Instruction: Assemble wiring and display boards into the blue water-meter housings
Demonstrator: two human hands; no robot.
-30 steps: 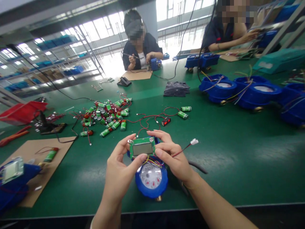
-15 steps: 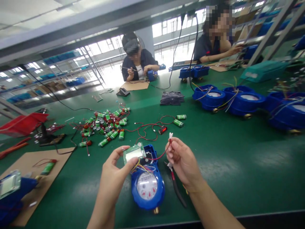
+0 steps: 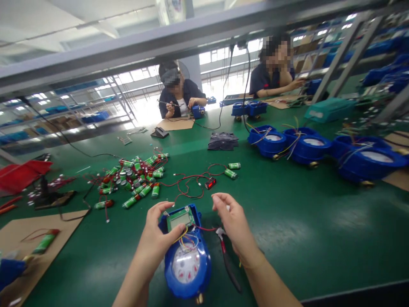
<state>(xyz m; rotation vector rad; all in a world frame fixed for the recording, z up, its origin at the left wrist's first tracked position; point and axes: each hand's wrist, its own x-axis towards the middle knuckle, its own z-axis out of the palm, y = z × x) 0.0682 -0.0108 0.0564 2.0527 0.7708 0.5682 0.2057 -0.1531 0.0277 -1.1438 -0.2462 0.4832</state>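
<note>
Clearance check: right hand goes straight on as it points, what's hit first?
Likely the small red-lit display, ahead of the right hand; height above the green table is unclear, so it might pass over.

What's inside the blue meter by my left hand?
A board lies in or over the far end of the meter; wires and a dial show nearer. What's under the board is covered.

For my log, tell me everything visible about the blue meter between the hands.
The blue meter looks plastic and lies face up on the table. Its round pale dial has red marks; a brass-coloured fitting juts from the near end. Coloured wires reach a green board at the far end; the left hand seems to touch that board.
</note>
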